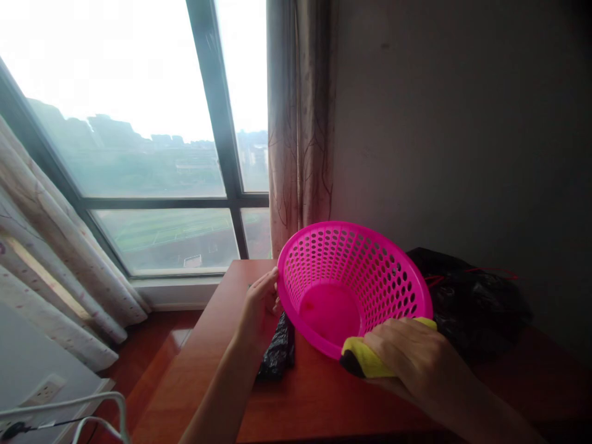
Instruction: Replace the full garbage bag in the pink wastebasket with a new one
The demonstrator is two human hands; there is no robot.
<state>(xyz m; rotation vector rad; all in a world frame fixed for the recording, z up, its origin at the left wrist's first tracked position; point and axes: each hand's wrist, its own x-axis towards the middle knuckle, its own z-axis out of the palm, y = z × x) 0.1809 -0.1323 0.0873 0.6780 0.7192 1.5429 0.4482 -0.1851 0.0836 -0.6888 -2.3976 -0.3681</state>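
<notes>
A bright pink perforated plastic basket [370,265] is tilted up on the reddish wooden table [300,401], its open side facing me. My left hand [263,308] grips the basket's left rim, fingers curled around it. My right hand [411,357] presses a yellow cloth [365,361] with a dark edge against the basket's lower right rim, fingers wrapped over the cloth. A folded black plastic bag [279,351] lies on the table just under my left hand.
A crumpled black bag [476,302] with red ties sits behind the basket against the grey wall. A window and patterned curtains [296,123] stand behind the table. A white metal rail [92,413] and wall socket [46,388] are at lower left.
</notes>
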